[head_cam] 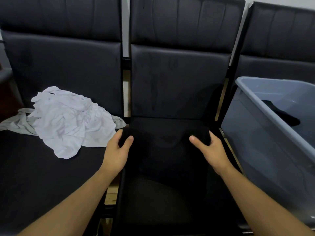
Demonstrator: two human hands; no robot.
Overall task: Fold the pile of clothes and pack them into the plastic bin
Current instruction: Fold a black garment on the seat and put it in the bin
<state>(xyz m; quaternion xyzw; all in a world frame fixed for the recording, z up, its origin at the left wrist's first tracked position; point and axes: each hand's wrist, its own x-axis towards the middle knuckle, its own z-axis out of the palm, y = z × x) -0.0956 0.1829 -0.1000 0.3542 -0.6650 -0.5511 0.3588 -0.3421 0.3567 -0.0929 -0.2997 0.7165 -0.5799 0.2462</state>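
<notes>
A black garment (166,150) lies spread on the middle seat. My left hand (117,150) grips its left edge, thumb on top and fingers curled under the cloth. My right hand (211,149) grips the right edge the same way. A pile of white clothes (68,120) with a grey piece (18,123) under it sits on the left seat. The grey plastic bin (259,133) stands on the right seat, with a black garment (283,114) lying inside it.
Three black padded seats (42,167) stand in a row with tall backrests (179,79). Narrow gaps between the seats show a light floor. A dark brown object (8,97) is at the far left edge.
</notes>
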